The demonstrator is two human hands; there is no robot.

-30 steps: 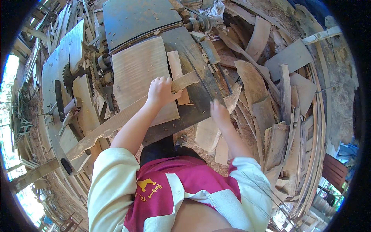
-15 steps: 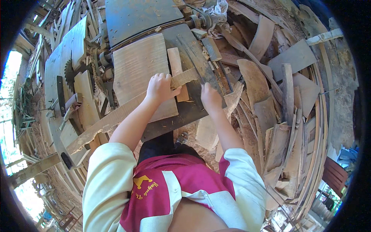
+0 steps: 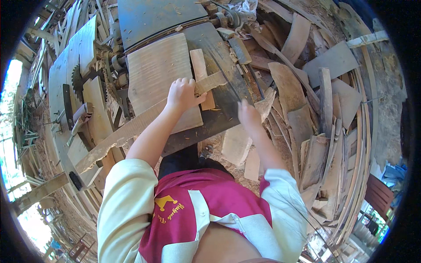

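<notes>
My left hand [image 3: 182, 94] is closed over a long, narrow wooden board [image 3: 125, 126] with one ragged edge. The board runs slantwise from the lower left to its right end beyond my fingers. Beneath it lie a wide pale board [image 3: 158, 65] and a short wood strip [image 3: 199, 65], on a dark metal machine table [image 3: 193, 139]. My right hand [image 3: 250, 115] is a fist, slightly blurred, at the near end of a long thin dark blade [image 3: 224, 72]. Seen edge-on, the blade passes close by the narrow board's right end; its handle is hidden in my fist.
A toothed circular saw blade [image 3: 77, 83] stands up at the left, beside a hand plane [image 3: 82, 115]. Beyond the boards is a second metal plate [image 3: 162, 19]. Wood offcuts [image 3: 302, 127] pile up on the right. More pieces [image 3: 237, 142] lie on the floor by the table.
My right hand has drawn back toward me and to the right, and the thin blade has come with it. My left hand keeps its hold on the narrow board.
</notes>
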